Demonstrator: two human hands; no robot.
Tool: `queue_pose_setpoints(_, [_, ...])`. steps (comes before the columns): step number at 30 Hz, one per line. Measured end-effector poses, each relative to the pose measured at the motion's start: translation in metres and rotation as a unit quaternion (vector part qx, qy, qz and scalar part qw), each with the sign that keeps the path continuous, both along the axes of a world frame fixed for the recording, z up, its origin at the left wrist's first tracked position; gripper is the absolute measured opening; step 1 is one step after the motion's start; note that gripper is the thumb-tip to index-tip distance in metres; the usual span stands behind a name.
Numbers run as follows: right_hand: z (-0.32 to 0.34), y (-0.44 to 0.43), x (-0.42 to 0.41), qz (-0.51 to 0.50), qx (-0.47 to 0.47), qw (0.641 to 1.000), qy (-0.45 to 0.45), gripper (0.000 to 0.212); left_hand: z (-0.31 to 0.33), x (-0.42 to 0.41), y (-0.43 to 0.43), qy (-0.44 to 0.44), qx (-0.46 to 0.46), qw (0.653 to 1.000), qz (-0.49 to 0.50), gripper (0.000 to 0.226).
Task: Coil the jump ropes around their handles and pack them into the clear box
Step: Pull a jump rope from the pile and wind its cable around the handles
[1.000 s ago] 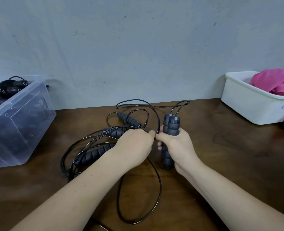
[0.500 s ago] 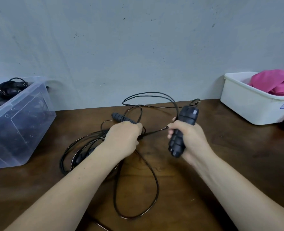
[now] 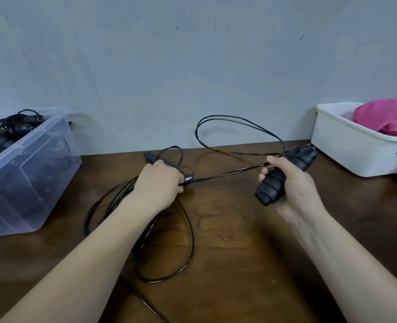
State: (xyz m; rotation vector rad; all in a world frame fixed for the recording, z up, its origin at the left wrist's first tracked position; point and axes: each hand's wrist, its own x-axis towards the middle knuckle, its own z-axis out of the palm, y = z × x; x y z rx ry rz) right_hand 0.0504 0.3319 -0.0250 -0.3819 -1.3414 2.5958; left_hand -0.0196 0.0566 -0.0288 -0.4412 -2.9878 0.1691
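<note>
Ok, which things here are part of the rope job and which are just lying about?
Job: handles in right hand; cord pinched by left hand; loose handle; clear box, ropes inside.
Lying about: white tub; pink cloth.

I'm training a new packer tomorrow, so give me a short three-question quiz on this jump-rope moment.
1. True or false: the right hand grips black handles.
2. What lies in the white tub? A pink cloth; B bottles; C shoes.
3. Fill in: the left hand pinches the taut ____ that runs to the other hand.
Key: 1 true; 2 A; 3 cord.
</note>
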Motion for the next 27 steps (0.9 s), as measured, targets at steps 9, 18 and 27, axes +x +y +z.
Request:
queue_pose_setpoints(9, [-0.010,-0.046,0.011,0.107,-0.044,0.991,-0.062,0.056,0.011,0.021,0.020,0.057,0.030,0.997,-0.032,0.025])
queue_pose_setpoints(18, [-0.016,-0.045,0.010,0.120,0.022,0.992,-0.020,0.023,0.001,0.023,0.027,0.052,0.057,0.997,0.022,0.041])
queue_pose_setpoints(27, [-0.043,-0.078,0.012,0.073,0.167,0.982,-0.043,0.030,-0.017,0.039,0.052,0.046,-0.064,0.994,-0.078,0.020])
